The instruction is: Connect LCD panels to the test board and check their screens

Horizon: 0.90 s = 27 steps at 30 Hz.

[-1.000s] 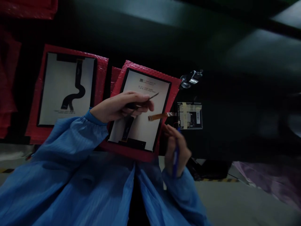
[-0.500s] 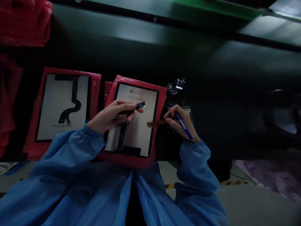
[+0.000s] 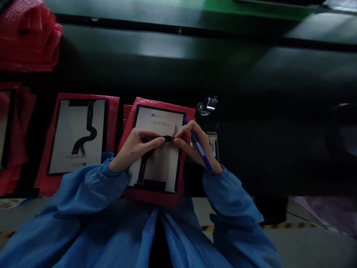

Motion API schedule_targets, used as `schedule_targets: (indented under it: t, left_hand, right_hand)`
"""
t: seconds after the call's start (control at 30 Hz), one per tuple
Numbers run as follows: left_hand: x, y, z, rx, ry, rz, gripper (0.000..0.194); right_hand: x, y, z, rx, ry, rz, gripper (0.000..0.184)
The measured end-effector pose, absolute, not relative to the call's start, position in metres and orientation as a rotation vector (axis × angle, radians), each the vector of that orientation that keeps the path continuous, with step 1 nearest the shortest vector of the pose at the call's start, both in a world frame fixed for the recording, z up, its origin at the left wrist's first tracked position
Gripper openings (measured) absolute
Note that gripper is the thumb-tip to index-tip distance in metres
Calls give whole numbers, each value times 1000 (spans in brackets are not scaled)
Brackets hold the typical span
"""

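Observation:
A display panel (image 3: 167, 167) lies back side up on a red bubble-wrap sleeve (image 3: 156, 199) in front of me. Its black flex cable (image 3: 142, 167) bends upward into my left hand (image 3: 134, 147), which pinches the cable's end between thumb and fingers. My right hand (image 3: 198, 146) is closed on an orange-brown ribbon strip (image 3: 173, 139). The strip's tip meets the connector end (image 3: 167, 138) of the black cable above the panel; whether they are joined I cannot tell. A blue pen (image 3: 201, 152) is also held across my right hand. Part of the black cable is hidden by my left hand.
To the left, another panel (image 3: 78, 145) with a curved black cable rests on red bubble wrap. More red sleeves (image 3: 30, 41) are piled at the upper left. A shiny metal piece (image 3: 208, 106) sits beyond my right hand, and a small circuit board (image 3: 213, 145) lies partly behind it.
My right hand has moved left with the ribbon strip, bringing its tip to the black cable's end. My left hand still pinches that cable. The view has shifted slightly.

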<state>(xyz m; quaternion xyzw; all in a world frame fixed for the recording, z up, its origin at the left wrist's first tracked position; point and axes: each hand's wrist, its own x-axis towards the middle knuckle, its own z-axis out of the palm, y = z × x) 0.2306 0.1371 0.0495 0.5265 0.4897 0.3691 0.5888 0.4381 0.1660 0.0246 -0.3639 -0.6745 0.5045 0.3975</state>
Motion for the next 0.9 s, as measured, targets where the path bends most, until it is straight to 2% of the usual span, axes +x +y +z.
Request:
schedule_targets:
  t: [0.23, 0.47, 0.63, 0.8, 0.9]
  left_hand:
    - [235, 137, 50, 1293, 1194, 863, 16]
    - [236, 138, 51, 1288, 1208, 880, 13]
    - [233, 136, 49, 1295, 1192, 848, 16]
    - [234, 137, 49, 1346, 1147, 820, 18]
    - [235, 138, 49, 1374, 1159, 817, 19]
  right_hand:
    - [436, 157, 21, -881, -1558, 1382, 30]
    - [435, 156, 22, -901, -1563, 1437, 39]
    - [439, 157, 23, -858, -1589, 1498, 40]
    - [439, 155, 28, -901, -1709, 1405, 34]
    - [438, 155, 30, -943, -1726, 1353, 38]
